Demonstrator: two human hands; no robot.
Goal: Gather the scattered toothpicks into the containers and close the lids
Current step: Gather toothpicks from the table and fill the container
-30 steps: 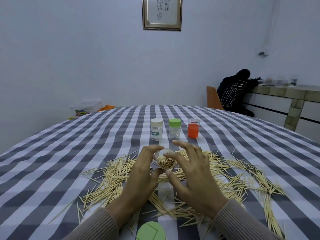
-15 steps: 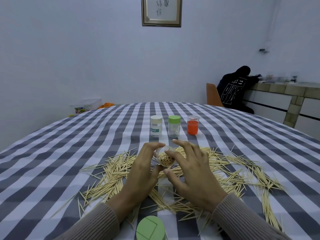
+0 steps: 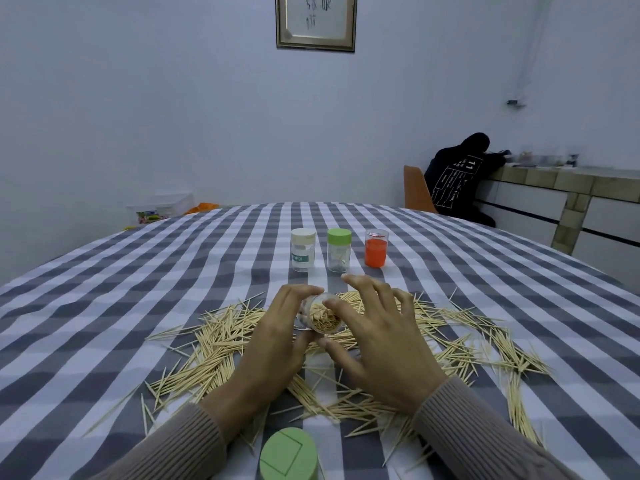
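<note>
Left hand (image 3: 277, 336) grips the clear jar (image 3: 320, 315), tilted, mouth toward us and packed with toothpicks; right hand (image 3: 377, 341) pinches its rim. Loose toothpicks (image 3: 221, 351) ring both hands on the surface. Filling step, I'd say; next, the green lid (image 3: 289, 455) nearest the wrists.

Just beyond the grip, three upright containers (image 3: 338, 250) stand in a row across the counter (image 3: 104, 289), blocking a straight reach forward. Scattered toothpicks (image 3: 214, 351) cover the cloth beneath and to both sides of the grip, and a green lid (image 3: 288, 453) sits nearer the body, between the two sleeves. Farther out to either side, past the toothpicks, the checked cloth lies bare.
</note>
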